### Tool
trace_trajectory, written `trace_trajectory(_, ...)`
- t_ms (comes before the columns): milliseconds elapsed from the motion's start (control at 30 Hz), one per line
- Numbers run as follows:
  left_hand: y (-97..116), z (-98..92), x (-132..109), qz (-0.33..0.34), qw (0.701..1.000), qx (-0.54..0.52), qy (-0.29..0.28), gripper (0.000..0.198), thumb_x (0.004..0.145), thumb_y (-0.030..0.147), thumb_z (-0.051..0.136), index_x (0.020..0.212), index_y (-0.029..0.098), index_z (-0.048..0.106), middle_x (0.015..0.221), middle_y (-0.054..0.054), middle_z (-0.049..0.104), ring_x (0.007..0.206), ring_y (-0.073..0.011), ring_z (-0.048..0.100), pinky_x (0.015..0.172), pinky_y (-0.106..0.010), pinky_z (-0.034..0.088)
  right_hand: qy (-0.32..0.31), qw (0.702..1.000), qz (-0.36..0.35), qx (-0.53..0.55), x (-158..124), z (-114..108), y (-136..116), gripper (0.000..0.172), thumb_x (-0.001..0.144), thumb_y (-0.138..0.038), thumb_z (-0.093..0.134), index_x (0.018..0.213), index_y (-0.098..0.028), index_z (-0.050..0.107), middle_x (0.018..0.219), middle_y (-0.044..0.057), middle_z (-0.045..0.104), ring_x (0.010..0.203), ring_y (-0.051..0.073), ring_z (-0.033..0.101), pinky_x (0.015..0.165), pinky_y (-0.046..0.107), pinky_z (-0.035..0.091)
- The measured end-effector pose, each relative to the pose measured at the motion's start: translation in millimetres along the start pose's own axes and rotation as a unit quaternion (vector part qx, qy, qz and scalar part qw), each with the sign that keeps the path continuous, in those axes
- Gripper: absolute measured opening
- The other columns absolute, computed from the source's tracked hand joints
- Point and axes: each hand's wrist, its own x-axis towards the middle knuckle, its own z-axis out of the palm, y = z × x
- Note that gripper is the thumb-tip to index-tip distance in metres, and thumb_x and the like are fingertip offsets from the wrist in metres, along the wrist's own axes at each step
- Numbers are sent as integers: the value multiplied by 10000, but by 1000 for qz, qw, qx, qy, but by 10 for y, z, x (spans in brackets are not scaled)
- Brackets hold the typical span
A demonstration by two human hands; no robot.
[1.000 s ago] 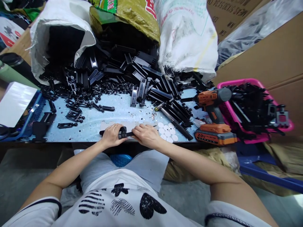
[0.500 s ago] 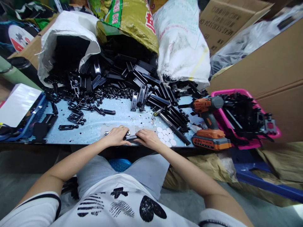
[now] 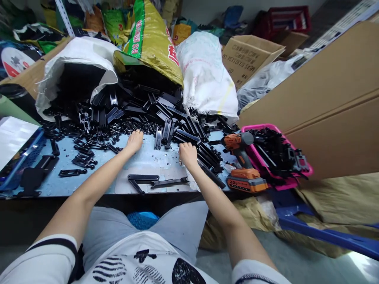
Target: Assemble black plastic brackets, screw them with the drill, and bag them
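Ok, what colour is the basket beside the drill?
The basket is bright pink, clearest in the head view, right of the drill.

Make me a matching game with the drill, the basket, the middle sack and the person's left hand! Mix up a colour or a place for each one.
Things:
1 drill
2 basket
3 middle sack
4 left hand

Clues:
A pink, full of black parts
B yellow and green
C fingertips at the small black pieces
D orange, standing beside the basket

Pairs: 1-D, 2-A, 3-B, 4-C
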Motion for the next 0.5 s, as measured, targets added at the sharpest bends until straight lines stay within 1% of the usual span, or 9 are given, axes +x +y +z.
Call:
trace_trajectory(100,-8,-129,-375,21,998,-43,28,261,878,157,379,1061,100,556,1052,-173,591,956,-248,569,818,-360,444,-41,999,2,-24,299,48,38,326,884,-78,306,992,-96,613,1037,217,608,999,292,470,783,392,328)
trace_trajectory(167,-63,-239,-690,35,993,-98,52,242,884,219,416,1046,141,577,1004,-134,616,906,-231,587,798,-349,460,-54,998,-10,-15,397,61,36,326,882,-71,305,997,-82,610,1033,220,609,983,280,486,776,377,323)
trace_trajectory(233,-132,-337,-1019,43,984,-155,72,229,877,296,465,1004,179,616,932,-95,638,849,-211,598,781,-332,473,-59,998,-19,-4,428,47,36,299,880,-78,333,1011,-81,602,1023,206,615,964,256,509,775,349,323)
trace_trajectory(300,-190,-401,-1323,30,975,-205,84,253,881,353,468,976,201,646,850,-69,645,791,-194,603,757,-318,482,-65,998,-28,6,406,14,38,269,879,-93,366,1024,-86,593,1009,189,620,941,235,531,775,325,327)
trace_trajectory(367,-218,-412,-1568,3,968,-235,81,285,895,371,435,954,211,663,805,-56,646,765,-187,607,742,-311,487,-65,997,-31,14,339,-19,20,271,890,-129,376,1078,-97,569,1035,174,608,907,223,553,759,308,341)
trace_trajectory(433,-221,-373,-1741,-16,967,-247,68,305,905,366,408,924,211,670,804,-54,652,783,-187,614,754,-310,487,-43,997,-30,54,230,-42,-34,283,902,-191,390,1133,-124,539,1094,157,580,866,213,573,728,297,366)
trace_trajectory(500,-220,-303,-1845,-21,969,-241,56,303,910,353,403,904,202,667,833,-60,659,822,-193,617,779,-313,483,-13,990,-42,132,89,-62,-119,258,896,-256,432,1100,-153,551,1080,128,579,824,200,583,709,293,395)
